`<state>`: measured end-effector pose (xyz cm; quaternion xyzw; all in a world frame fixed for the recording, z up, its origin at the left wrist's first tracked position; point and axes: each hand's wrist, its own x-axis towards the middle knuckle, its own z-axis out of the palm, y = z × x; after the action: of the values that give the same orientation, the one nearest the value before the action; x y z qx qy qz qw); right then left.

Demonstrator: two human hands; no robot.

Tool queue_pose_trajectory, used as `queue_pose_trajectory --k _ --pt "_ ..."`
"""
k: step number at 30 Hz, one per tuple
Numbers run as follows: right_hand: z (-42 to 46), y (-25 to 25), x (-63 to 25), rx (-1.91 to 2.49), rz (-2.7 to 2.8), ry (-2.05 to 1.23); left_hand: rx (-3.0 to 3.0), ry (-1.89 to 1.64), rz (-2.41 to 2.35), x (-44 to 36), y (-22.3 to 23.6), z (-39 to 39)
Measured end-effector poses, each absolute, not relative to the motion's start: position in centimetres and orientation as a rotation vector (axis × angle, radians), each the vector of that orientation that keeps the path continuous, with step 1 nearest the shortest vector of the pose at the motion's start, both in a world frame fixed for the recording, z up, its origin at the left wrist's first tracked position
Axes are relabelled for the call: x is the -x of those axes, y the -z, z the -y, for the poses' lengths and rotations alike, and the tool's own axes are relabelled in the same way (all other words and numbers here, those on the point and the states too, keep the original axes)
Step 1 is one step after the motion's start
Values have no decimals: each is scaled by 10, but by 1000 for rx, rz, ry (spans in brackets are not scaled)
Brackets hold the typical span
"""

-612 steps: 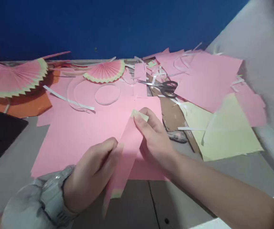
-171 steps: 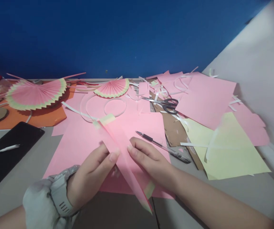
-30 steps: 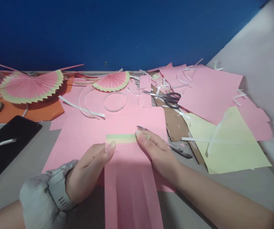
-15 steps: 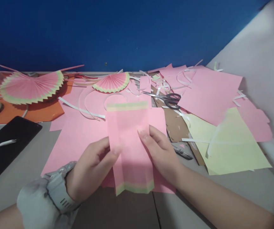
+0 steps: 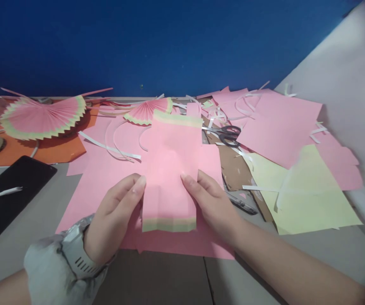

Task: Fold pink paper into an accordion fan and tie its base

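Note:
Between my two hands is a pink paper strip (image 5: 170, 169) with green and pale yellow bands along its top and bottom edges. Faint creases run down it. My left hand (image 5: 115, 212) pinches its left edge, thumb in front and fingers behind. On the other side, my right hand (image 5: 212, 203) grips the right edge, its thumb resting on the front face. Larger pink sheets (image 5: 100, 190) lie beneath. Two pleated fans in pink with a green and yellow rim sit behind: a big fan (image 5: 44, 116) at left and a smaller fan (image 5: 144, 111) near the middle.
Black-handled scissors (image 5: 228, 134) and a utility knife (image 5: 241, 203) lie right of the strip near brown cardboard (image 5: 235, 167). Further right are a pale green sheet (image 5: 312, 207) and pink paper (image 5: 280, 127). A black tablet (image 5: 20, 195) with a white stylus is at left. A blue wall stands behind.
The strip's top edge has risen and tilted, and its bottom edge has moved up. My left thumb has slid from the strip's face to its left edge. My right hand has barely moved.

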<state>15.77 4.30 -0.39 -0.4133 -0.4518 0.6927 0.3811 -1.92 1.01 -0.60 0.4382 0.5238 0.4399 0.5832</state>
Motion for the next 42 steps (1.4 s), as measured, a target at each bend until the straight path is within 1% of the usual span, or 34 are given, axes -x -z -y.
queue_pose_trajectory --k 3,7,13,18,23,28,30,33,39,42 --pt "-43 5 -158 1027 1189 -1714 -1147 -954 -1182 19 6 -11" --pt "-41 4 -161 1040 1290 -1565 -1251 -805 -1294 14 -1 -14" --pt "-42 2 -162 1171 1615 -1492 -1218 -964 -1426 12 -6 -15" --pt "-43 2 -161 1361 1722 -1262 -1270 -975 -1581 14 -3 -16" --pt "-40 2 -162 1242 1732 -1250 -1257 -947 -1415 10 -4 -17" --pt "-39 7 -161 1352 1836 -1122 -1334 -905 -1412 9 -3 -15" --pt "-41 8 -161 1326 1849 -1156 -1394 -904 -1385 9 0 -14" --pt "-44 7 -163 1203 1765 -1364 -1456 -851 -1300 10 4 -11" --pt "-46 2 -166 1077 1332 -1795 -1382 -760 -1312 8 7 -8" --pt "-45 4 -166 1098 1242 -1848 -1308 -835 -1272 8 3 -9"
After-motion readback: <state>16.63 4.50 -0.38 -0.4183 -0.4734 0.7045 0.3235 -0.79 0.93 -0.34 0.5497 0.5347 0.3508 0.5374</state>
